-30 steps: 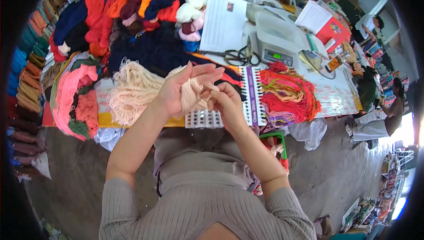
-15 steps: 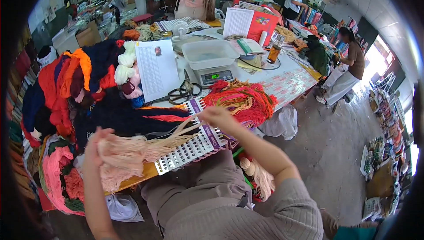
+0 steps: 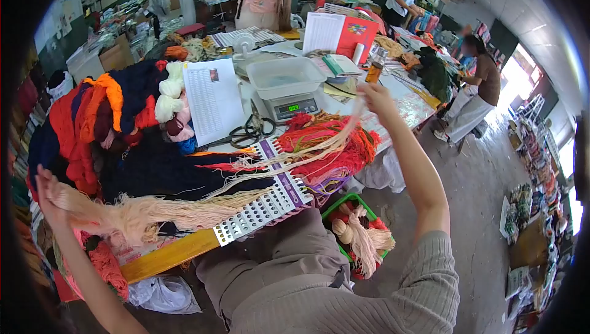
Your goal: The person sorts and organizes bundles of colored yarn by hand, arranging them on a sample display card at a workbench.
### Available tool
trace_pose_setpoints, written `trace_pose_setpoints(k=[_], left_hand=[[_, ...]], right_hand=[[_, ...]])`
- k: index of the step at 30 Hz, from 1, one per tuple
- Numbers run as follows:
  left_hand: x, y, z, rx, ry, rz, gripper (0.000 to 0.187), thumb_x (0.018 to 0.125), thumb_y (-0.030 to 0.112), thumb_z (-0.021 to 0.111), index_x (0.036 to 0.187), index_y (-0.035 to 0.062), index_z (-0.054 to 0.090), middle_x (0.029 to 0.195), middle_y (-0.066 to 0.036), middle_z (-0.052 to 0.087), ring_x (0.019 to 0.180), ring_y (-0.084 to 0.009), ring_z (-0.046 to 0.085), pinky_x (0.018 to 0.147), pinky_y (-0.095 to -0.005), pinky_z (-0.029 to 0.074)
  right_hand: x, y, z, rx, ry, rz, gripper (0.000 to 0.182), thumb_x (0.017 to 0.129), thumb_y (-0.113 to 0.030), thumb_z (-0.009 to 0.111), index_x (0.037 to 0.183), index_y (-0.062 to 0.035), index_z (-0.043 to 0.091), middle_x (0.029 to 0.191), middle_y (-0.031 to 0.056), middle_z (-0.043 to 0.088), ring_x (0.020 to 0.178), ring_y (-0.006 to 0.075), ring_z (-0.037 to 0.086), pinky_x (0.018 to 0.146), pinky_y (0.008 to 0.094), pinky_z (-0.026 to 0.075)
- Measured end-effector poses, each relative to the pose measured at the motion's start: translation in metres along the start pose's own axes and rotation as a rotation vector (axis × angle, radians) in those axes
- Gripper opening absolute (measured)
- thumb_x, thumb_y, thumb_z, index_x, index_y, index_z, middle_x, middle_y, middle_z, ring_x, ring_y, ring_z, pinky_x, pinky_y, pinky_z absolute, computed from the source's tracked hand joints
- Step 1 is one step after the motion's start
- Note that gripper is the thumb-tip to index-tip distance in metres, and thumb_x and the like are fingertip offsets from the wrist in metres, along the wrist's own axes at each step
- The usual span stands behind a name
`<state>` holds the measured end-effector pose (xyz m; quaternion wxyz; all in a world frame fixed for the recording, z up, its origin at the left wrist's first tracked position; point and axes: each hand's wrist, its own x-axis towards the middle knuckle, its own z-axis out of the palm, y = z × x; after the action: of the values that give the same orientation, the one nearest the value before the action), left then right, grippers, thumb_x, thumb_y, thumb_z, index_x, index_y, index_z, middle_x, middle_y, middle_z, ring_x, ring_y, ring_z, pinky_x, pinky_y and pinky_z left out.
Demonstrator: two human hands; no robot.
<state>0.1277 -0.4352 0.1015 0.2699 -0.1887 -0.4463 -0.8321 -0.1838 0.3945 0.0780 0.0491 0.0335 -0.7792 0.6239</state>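
At the left, my left hand point(image 3: 51, 197) grips one end of a loose bundle of pale peach yarn point(image 3: 147, 214). The bundle stretches along the table edge to a white and purple card with rows of holes point(image 3: 249, 218). My right hand point(image 3: 376, 98) is raised at the far right, closed on a few light strands point(image 3: 332, 143) drawn out past the card. These strands pass over a heap of red and pink yarn point(image 3: 353, 149). Orange and red threads lie at the card's upper end. The fingertips of my right hand are hard to make out.
A digital scale point(image 3: 294, 109) bears a clear plastic tub point(image 3: 286, 75). Black scissors point(image 3: 252, 130) lie beside a printed sheet point(image 3: 215, 97). Coloured skeins point(image 3: 77, 134) pile up left. A green basket point(image 3: 351, 202) with yarn stands below the table. Several people work further back.
My hands have moved apart: the left one further left with the bundle, the right one up and right with the strands. The peach yarn now lies stretched longer. The scale's reading has changed.
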Motion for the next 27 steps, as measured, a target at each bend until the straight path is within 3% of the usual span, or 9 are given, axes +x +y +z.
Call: trace_pose_setpoints(k=[3, 5, 8, 10, 11, 13, 17, 22, 27], left_hand=[[-0.016, -0.102, 0.071, 0.037, 0.115, -0.157, 0.036, 0.096, 0.023, 0.045, 0.125, 0.0014, 0.046, 0.096, -0.008, 0.062, 0.048, -0.0031, 0.035, 0.040, -0.0174, 0.030], [-0.034, -0.160, 0.163, 0.147, 0.240, -0.322, 0.045, 0.091, 0.023, 0.050, 0.130, 0.0017, 0.043, 0.130, -0.012, 0.050, 0.048, -0.0012, 0.032, 0.041, -0.0138, 0.028], [-0.062, -0.221, 0.235, 0.210, -0.100, -0.447, 0.074, 0.071, 0.010, 0.064, 0.137, 0.0003, 0.034, 0.145, -0.013, 0.032, 0.049, -0.0033, 0.034, 0.042, -0.0149, 0.029], [-0.079, -0.250, 0.220, 0.090, -0.223, -0.607, 0.061, 0.062, 0.011, 0.070, 0.118, 0.0015, 0.048, 0.094, -0.010, 0.057, 0.049, -0.0093, 0.042, 0.042, -0.0184, 0.030], [-0.081, -0.245, 0.248, 0.064, -0.283, -0.656, 0.041, 0.066, 0.019, 0.073, 0.099, 0.0058, 0.051, 0.068, -0.002, 0.046, 0.050, -0.0091, 0.043, 0.041, -0.0174, 0.029], [-0.087, -0.243, 0.237, 0.093, -0.200, -0.714, 0.038, 0.075, 0.039, 0.071, 0.086, 0.0091, 0.051, 0.062, 0.003, 0.040, 0.046, -0.0056, 0.036, 0.040, -0.0171, 0.025], [-0.091, -0.231, 0.174, 0.109, -0.225, -0.740, 0.029, 0.085, 0.040, 0.061, 0.084, 0.0122, 0.053, 0.063, 0.005, 0.040, 0.048, -0.0038, 0.031, 0.041, -0.0176, 0.021], [-0.096, -0.201, 0.148, 0.510, -0.063, -0.660, 0.022, 0.086, 0.029, 0.064, 0.084, 0.0071, 0.060, 0.063, 0.004, 0.047, 0.045, -0.0026, 0.032, 0.042, -0.0166, 0.021], [-0.097, -0.171, 0.170, 0.686, -0.017, -0.641, 0.019, 0.086, 0.025, 0.064, 0.084, 0.0062, 0.061, 0.065, 0.006, 0.046, 0.052, -0.0006, 0.033, 0.045, -0.0155, 0.021]], right_hand=[[-0.034, -0.058, 0.097, -0.226, -0.307, -0.243, 0.029, 0.083, -0.033, 0.064, 0.087, -0.0044, 0.066, 0.068, 0.0000, 0.057, 0.060, 0.0085, 0.052, 0.054, 0.0257, 0.045], [-0.078, -0.108, 0.158, -0.378, -0.565, -0.361, 0.031, 0.083, -0.033, 0.062, 0.086, -0.0020, 0.064, 0.066, 0.0059, 0.060, 0.059, 0.0138, 0.055, 0.056, 0.0301, 0.046], [-0.127, -0.136, 0.237, -0.342, -0.793, -0.822, 0.022, 0.086, -0.024, 0.060, 0.083, -0.0021, 0.058, 0.070, 0.0156, 0.060, 0.066, 0.0261, 0.061, 0.061, 0.0378, 0.047], [-0.147, -0.148, 0.270, -0.448, -0.777, -1.170, 0.022, 0.081, -0.022, 0.061, 0.089, -0.0031, 0.054, 0.079, 0.0150, 0.059, 0.076, 0.0344, 0.061, 0.063, 0.0417, 0.048], [-0.151, -0.154, 0.279, -0.446, -0.726, -1.234, 0.023, 0.079, -0.021, 0.062, 0.088, -0.0026, 0.053, 0.083, 0.0149, 0.058, 0.077, 0.0347, 0.060, 0.063, 0.0424, 0.048], [-0.148, -0.163, 0.283, -0.431, -0.677, -1.314, 0.022, 0.080, -0.018, 0.062, 0.087, 0.0001, 0.052, 0.089, 0.0155, 0.054, 0.082, 0.0344, 0.059, 0.067, 0.0433, 0.047], [-0.112, -0.177, 0.230, -0.078, -0.936, -0.784, 0.021, 0.090, -0.019, 0.056, 0.095, 0.0021, 0.056, 0.099, 0.0112, 0.060, 0.091, 0.0196, 0.058, 0.081, 0.0307, 0.045], [-0.093, -0.167, 0.145, 0.981, -0.702, -0.235, 0.022, 0.095, -0.020, 0.046, 0.095, 0.0002, 0.054, 0.103, 0.0149, 0.059, 0.094, 0.0256, 0.056, 0.091, 0.0370, 0.044], [-0.047, -0.116, 0.090, 1.569, -0.612, -0.074, 0.028, 0.097, -0.028, 0.041, 0.086, -0.0029, 0.047, 0.077, 0.0039, 0.048, 0.063, 0.0115, 0.044, 0.056, 0.0248, 0.038]])
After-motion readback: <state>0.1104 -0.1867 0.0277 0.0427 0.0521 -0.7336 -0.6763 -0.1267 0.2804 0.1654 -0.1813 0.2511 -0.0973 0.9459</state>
